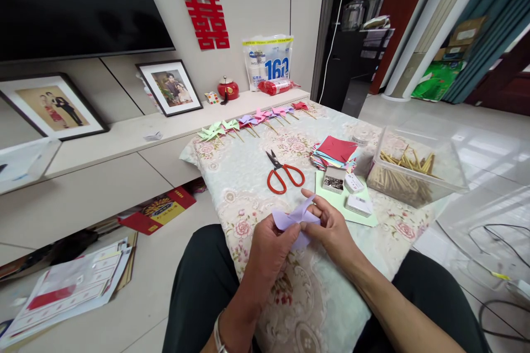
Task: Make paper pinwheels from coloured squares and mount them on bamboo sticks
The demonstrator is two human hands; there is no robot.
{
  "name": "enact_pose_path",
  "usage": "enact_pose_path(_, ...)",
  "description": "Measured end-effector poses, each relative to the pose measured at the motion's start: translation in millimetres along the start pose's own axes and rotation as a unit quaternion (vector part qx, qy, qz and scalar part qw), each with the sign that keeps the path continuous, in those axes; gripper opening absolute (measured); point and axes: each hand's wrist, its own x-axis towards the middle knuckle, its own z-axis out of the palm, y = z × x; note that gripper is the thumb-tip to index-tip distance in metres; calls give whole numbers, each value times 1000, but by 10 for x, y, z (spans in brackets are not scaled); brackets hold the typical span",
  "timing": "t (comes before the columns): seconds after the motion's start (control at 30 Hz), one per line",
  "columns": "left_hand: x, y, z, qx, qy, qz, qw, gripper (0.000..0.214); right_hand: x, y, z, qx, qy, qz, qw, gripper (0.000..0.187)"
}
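Note:
Between my two hands is a light purple paper pinwheel [298, 216], its blades folded in toward the middle. My left hand [271, 242] is closed on its left side, the thumb pressed near the centre. On the other side my right hand [329, 226] pinches the paper near the centre with thumb and fingers; whether a pin is there I cannot make out. Scissors with orange handles [285, 172] lie just beyond my hands, blades apart. To the right, an opened small box of metal pins [333, 180] and white small boxes [358, 205] rest on a pale green sheet [364, 219].
Finished pinwheels on sticks [260, 117] line the table's far edge. A stack of coloured paper squares [334, 150] lies right of the scissors. A clear plastic bin [397, 187] of wooden sticks [408, 162] stands at the right edge. Framed photos [170, 87] stand on the cabinet.

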Motion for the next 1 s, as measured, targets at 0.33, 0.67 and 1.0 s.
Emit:
enact_pose_path(0.33,43,32,-65,87,22,35,995,15,0,13,-18,-15,-28,0,999,62)
enact_pose_path(0.67,133,17,-221,80,-9,38,996,25,32,48,-97,-28,-27,-61,997,46)
enact_pose_path(1.0,211,106,-339,-115,-53,-20,992,30,-17,-30,-141,-265,-56,-308,912,32)
